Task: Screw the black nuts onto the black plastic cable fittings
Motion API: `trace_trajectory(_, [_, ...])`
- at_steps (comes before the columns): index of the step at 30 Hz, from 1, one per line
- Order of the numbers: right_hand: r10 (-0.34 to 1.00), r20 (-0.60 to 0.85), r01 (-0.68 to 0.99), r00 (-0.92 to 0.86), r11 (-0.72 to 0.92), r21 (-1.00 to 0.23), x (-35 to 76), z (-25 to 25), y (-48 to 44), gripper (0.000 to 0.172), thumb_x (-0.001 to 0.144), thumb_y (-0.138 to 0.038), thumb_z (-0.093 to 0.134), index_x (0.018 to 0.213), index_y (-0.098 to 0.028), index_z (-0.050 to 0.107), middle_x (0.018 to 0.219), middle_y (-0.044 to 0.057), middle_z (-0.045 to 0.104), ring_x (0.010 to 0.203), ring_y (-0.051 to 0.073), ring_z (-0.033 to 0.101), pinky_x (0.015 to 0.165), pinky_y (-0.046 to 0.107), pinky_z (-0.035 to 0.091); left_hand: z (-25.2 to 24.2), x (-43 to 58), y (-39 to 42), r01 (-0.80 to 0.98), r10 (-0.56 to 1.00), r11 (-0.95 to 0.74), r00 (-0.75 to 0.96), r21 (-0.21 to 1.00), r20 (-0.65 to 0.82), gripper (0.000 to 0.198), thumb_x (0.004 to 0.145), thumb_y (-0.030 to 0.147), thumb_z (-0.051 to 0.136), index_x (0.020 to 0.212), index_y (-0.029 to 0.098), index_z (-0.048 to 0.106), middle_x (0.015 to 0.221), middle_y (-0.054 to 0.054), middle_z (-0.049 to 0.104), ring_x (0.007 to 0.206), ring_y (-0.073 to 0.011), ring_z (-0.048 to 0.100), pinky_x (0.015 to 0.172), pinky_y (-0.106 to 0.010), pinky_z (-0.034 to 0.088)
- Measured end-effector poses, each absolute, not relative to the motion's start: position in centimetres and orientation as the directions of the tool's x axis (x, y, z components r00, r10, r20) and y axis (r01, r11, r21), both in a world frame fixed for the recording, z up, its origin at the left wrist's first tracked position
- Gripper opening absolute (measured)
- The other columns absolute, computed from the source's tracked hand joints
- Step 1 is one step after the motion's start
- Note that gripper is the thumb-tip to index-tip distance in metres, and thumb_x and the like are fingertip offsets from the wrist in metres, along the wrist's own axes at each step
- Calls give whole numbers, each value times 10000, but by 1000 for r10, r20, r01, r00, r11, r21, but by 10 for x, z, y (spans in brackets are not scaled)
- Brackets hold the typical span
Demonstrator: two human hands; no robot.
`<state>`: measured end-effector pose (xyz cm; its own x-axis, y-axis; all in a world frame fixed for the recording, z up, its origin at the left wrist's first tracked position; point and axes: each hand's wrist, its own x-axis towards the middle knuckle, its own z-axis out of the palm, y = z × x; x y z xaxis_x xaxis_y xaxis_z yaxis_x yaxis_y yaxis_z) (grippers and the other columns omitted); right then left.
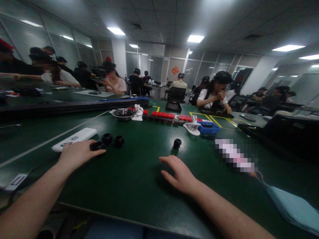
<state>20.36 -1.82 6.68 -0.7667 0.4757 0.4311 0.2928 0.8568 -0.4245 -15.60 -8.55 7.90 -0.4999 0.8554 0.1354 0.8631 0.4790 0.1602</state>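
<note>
On the left of the green table, my left hand (pixel 77 153) has its fingers round a small black round part (pixel 98 146). Two more black parts stand just beyond it, one (pixel 107 139) beside the other (pixel 119 141). A white box (pixel 82 135) marked with a label lies behind my left hand. My right hand (pixel 175 171) hovers low over the table near the middle, its fingers apart and nothing in them. Beyond its fingertips stands a single black part (pixel 177 143).
Farther back are a metal bowl (pixel 124 114), red strips (pixel 163 115), a white clamp-like object (pixel 193 126) and a blue bin (pixel 208 128). On the right lie a blurred pink-white item (pixel 234 154) and a light blue packet (pixel 294 207). Several people sit beyond.
</note>
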Motion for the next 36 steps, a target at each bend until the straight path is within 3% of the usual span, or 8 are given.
trace_trajectory(4, [469, 490, 271, -735, 865, -421, 205, 68, -18, 333, 799, -189, 511, 1131, -194, 483, 989, 81, 596, 925, 210, 554, 812, 374, 460, 94, -131, -94, 850, 822, 509, -434, -135, 368, 723, 654, 700, 482, 1094, 130, 550, 1044, -148, 575, 945, -349, 506, 838, -473, 328])
trace_trajectory(8, [486, 561, 267, -671, 863, -428, 205, 65, -14, 299, 796, -191, 513, 1094, -203, 508, 957, 70, 609, 893, 206, 565, 802, 367, 461, 110, -84, -93, 932, 765, 358, -256, -60, 591, 566, 763, 610, 434, 1083, 150, 512, 1024, -114, 558, 982, -314, 486, 851, -427, 341])
trace_trajectory(14, [588, 663, 318, -464, 809, -495, 208, 53, 7, 277, 805, -167, 459, 1079, -197, 492, 904, 67, 601, 859, 206, 571, 785, 372, 456, 69, 6, -31, 854, 927, -317, 186, 412, 327, 416, 771, 427, 544, 1121, 207, 495, 1114, -63, 537, 1033, -238, 493, 860, -337, 398])
trace_trajectory(20, [619, 708, 347, -340, 782, -517, 214, 52, 18, 258, 785, -180, 461, 1039, -196, 505, 867, 60, 599, 821, 208, 578, 761, 367, 464, 30, 61, 49, 839, 943, -275, 138, 470, 304, 738, 727, 448, 596, 1306, 115, 283, 1316, -182, 371, 1211, -322, 338, 981, -439, 275])
trace_trajectory(23, [621, 712, 359, -329, 779, -514, 216, 52, 19, 288, 779, -170, 461, 1065, -185, 490, 882, 65, 596, 820, 199, 577, 757, 347, 471, 30, 74, 79, 818, 949, -279, 154, 503, 276, 855, 665, 441, 655, 1318, 66, 250, 1262, -228, 429, 1150, -357, 415, 941, -450, 315])
trace_trajectory(31, [652, 689, 384, -317, 753, -535, 230, 55, 31, 323, 768, -188, 477, 1091, -183, 472, 921, 67, 586, 869, 202, 556, 808, 373, 446, 30, 60, 88, 752, 919, -393, 314, 529, 237, 373, 703, 365, 622, 1014, 163, 584, 987, -63, 633, 920, -253, 583, 790, -320, 443])
trace_trajectory(34, [689, 663, 399, -292, 718, -571, 233, 52, 38, 325, 767, -191, 475, 1091, -174, 467, 918, 70, 580, 871, 204, 549, 812, 382, 438, 30, 53, 61, 746, 908, -419, 347, 517, 234, 360, 676, 372, 650, 971, 175, 592, 943, -46, 634, 898, -240, 577, 837, -363, 425])
trace_trajectory(36, [717, 637, 407, -283, 691, -597, 232, 50, 40, 323, 772, -189, 468, 1095, -163, 462, 916, 73, 576, 865, 200, 546, 807, 377, 440, 30, 52, 38, 753, 906, -422, 347, 504, 242, 386, 640, 367, 684, 959, 175, 585, 952, -52, 621, 950, -257, 543, 961, -477, 293])
